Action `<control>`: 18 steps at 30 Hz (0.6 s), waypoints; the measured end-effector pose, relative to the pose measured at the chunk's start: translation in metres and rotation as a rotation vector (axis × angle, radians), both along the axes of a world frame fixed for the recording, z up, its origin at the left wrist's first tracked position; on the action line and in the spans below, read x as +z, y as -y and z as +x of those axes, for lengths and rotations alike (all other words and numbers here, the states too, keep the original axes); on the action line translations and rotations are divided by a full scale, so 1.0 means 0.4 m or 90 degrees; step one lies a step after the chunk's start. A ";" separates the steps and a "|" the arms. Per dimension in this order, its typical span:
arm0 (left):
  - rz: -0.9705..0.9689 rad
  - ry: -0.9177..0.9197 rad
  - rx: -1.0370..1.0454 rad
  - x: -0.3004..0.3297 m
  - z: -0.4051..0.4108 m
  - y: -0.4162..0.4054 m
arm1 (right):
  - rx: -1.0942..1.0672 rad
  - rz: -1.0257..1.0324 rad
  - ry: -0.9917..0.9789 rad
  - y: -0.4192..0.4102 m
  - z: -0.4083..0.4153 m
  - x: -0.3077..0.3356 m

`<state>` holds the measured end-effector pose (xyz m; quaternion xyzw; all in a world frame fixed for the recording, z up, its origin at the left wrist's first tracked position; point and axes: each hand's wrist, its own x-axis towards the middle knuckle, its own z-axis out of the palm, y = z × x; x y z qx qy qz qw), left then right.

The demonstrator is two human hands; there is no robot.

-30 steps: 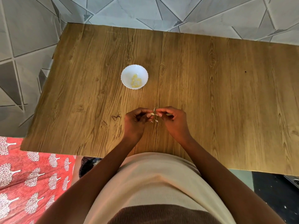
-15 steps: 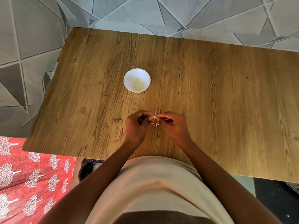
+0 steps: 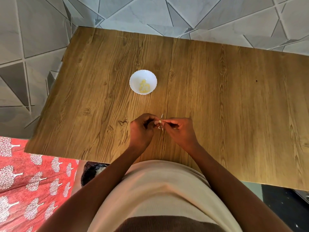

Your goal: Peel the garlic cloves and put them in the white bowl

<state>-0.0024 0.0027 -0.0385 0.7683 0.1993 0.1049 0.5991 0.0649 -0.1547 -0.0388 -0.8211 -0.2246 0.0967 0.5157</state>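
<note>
Both hands (image 3: 160,129) pinch papery garlic clove (image 3: 160,122)

Garlic clove (image 3: 160,122) — mostly hidden by pinching fingertips (image 3: 164,121); table (image 3: 234,114) cut off right.

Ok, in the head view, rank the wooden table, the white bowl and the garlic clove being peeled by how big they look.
1. Wooden table, by far the largest.
2. White bowl, small on the tabletop.
3. Garlic clove, a tiny piece pinched between the left hand and right hand, partly hidden by the fingers.

White bowl (image 3: 133,81) on wooden table (image 3: 234,106)
</note>
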 end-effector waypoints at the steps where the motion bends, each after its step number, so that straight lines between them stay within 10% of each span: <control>1: 0.010 0.003 0.000 -0.001 -0.002 0.000 | 0.000 0.000 -0.003 0.000 0.000 0.003; 18: 0.110 0.106 -0.024 -0.008 -0.016 -0.010 | -0.091 0.156 -0.320 -0.025 -0.001 0.044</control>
